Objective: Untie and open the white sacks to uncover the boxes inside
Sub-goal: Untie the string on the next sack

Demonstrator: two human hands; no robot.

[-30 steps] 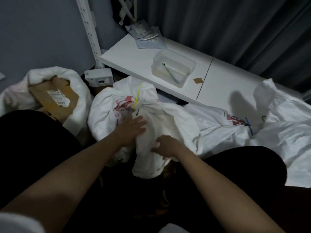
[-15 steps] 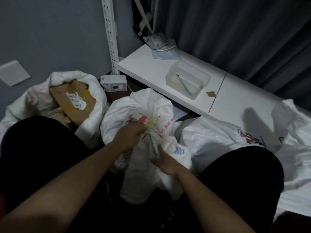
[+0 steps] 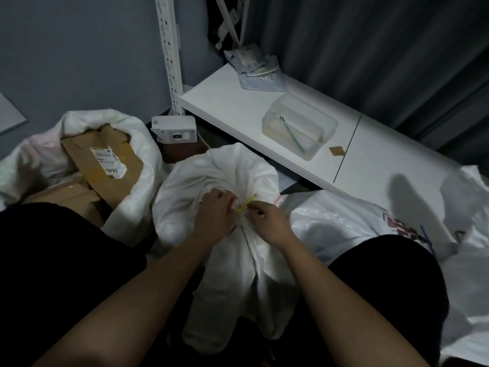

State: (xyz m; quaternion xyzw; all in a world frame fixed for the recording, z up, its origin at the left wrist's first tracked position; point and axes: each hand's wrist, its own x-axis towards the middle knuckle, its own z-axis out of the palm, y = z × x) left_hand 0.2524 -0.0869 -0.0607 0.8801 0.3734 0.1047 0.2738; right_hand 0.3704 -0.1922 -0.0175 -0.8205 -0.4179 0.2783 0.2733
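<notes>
Dim corner beside a white shelf (image 3: pixel 238 112): tied white sack (image 3: pixel 219 176) between the knees, left hand (image 3: pixel 215 217) and right hand (image 3: pixel 267 221) pinched shut on its yellow tie (image 3: pixel 244 205) (opened sack (image 3: pixel 137 144) with cardboard box (image 3: pixel 105 168) at left).

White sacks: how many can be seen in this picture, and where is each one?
3, perhaps more. An open sack lies at the left with a cardboard box showing. The tied sack is in the middle, under both hands. Another sack lies at the right; the white folds beyond it may be a fourth.
</notes>
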